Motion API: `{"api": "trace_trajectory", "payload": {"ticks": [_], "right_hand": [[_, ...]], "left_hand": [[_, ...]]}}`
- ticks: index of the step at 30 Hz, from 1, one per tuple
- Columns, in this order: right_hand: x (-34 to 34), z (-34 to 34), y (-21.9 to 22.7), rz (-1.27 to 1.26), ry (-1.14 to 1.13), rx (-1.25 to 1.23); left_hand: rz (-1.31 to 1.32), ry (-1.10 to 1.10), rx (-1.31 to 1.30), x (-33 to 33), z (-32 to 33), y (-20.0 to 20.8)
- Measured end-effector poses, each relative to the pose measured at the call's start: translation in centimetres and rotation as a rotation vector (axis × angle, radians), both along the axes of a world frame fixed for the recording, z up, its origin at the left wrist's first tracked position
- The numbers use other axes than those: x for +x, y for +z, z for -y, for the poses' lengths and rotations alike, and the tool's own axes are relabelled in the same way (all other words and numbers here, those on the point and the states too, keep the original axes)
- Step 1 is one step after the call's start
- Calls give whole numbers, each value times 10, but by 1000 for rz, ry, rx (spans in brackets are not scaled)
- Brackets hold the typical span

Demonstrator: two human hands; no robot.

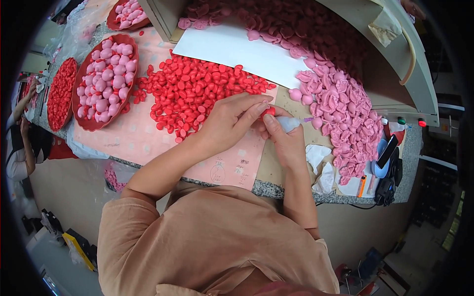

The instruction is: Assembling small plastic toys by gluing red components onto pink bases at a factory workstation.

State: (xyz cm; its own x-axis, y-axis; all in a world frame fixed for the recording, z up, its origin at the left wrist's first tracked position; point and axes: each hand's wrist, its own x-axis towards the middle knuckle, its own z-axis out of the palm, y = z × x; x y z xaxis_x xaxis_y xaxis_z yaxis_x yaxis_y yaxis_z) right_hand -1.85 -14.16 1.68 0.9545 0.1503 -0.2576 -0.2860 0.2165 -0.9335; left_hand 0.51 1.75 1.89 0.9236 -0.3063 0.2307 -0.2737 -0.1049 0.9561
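Both my hands meet over the table's middle. My left hand [229,118] is closed, its fingertips pinching a small glossy red plastic piece [268,111]. A bit of pink shows at those fingertips, too small to make out. My right hand [286,140] is closed around a small whitish squeeze bottle [289,124] whose thin purple tip [308,119] points right, away from the red piece. The right fingers behind the bottle are partly hidden and lie close to the red piece. Left of my hands spreads a heap of similar red pieces [185,91]; to the right lies a pile of pink shell-like pieces [345,118].
A red scalloped tray [79,120] holds round pink pieces with red parts. Beyond it stands a tray of red pieces [61,93]. A white board [242,56] fronts an open cabinet [419,64]. Crumpled tissue [323,177], an orange lighter [362,186] and a phone [387,152] lie right.
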Motion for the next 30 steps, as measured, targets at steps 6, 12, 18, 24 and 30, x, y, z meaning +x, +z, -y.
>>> {"api": "trace_trajectory", "payload": {"ticks": [6,12,18,24,30], "right_hand": [[5,-6,-9,27,-18,52],[2,-10,-13,-4,-83,-76],[-5,2,-13,50,-39,49],[-5,-6,-9,78,-3,8],[-2,-10,-18,106,-57,-1]], "left_hand": [[-31,13,-32,1,-2,-3],[42,7,-18,3,-4,-13],[-166,-163,-159,-5,-3,8],[-159,-155,-157,-5,-8,11],[-180,-169,-236,-1,-9,6]]}}
